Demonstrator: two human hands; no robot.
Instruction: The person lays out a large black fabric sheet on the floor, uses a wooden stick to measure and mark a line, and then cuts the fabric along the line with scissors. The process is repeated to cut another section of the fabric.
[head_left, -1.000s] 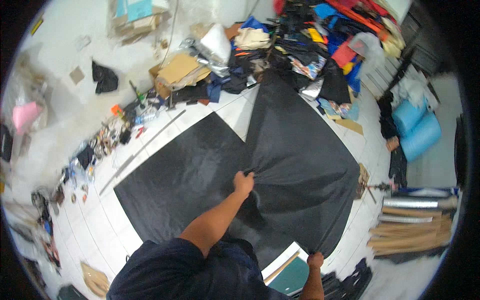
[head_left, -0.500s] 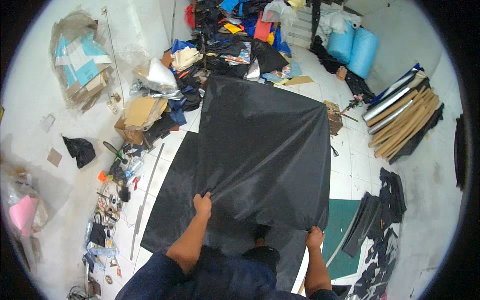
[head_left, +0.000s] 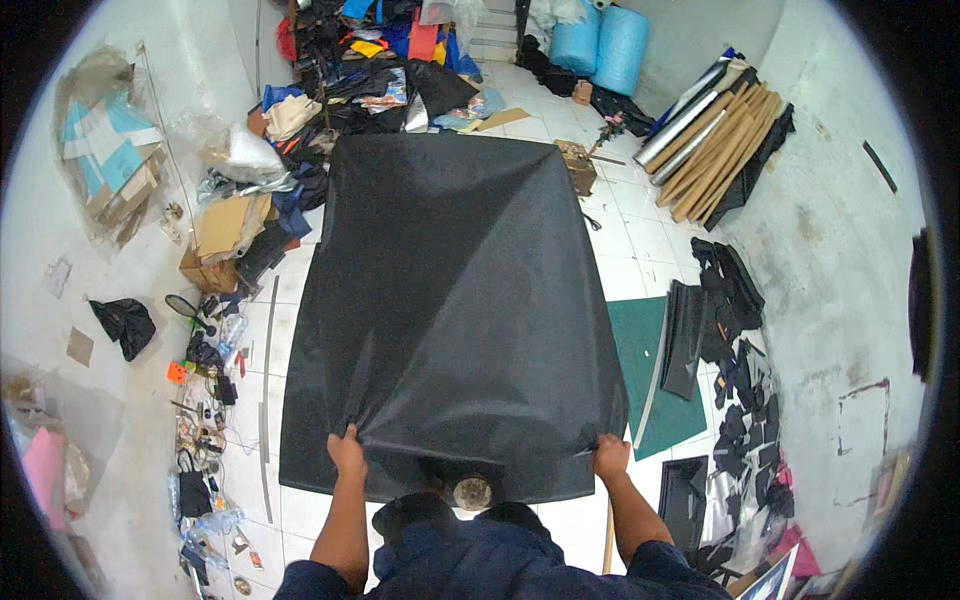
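Note:
A large sheet of black fabric (head_left: 450,270) stretches out in front of me, pulled taut with creases fanning from both grips. My left hand (head_left: 347,451) is closed on its near edge at the left. At the right, my right hand (head_left: 611,456) pinches the near corner. Beneath the sheet lies another black layer (head_left: 302,440), showing along the left side and near edge. Close to my body, a round, worn, pale disc (head_left: 473,492) shows at the near edge; I cannot tell what it is.
Small tools and clutter line the left wall beside a long thin strip (head_left: 268,400). Cloth and plastic pile up (head_left: 390,90) at the back. On the right are a green cutting mat (head_left: 650,410), black fabric scraps (head_left: 735,430), scissors (head_left: 592,223) and leaning cardboard tubes (head_left: 725,150).
The upper sheet has come down flatter over the lower layer, its near edge drawn toward me. My hands have moved farther apart, and the view has shifted to the right.

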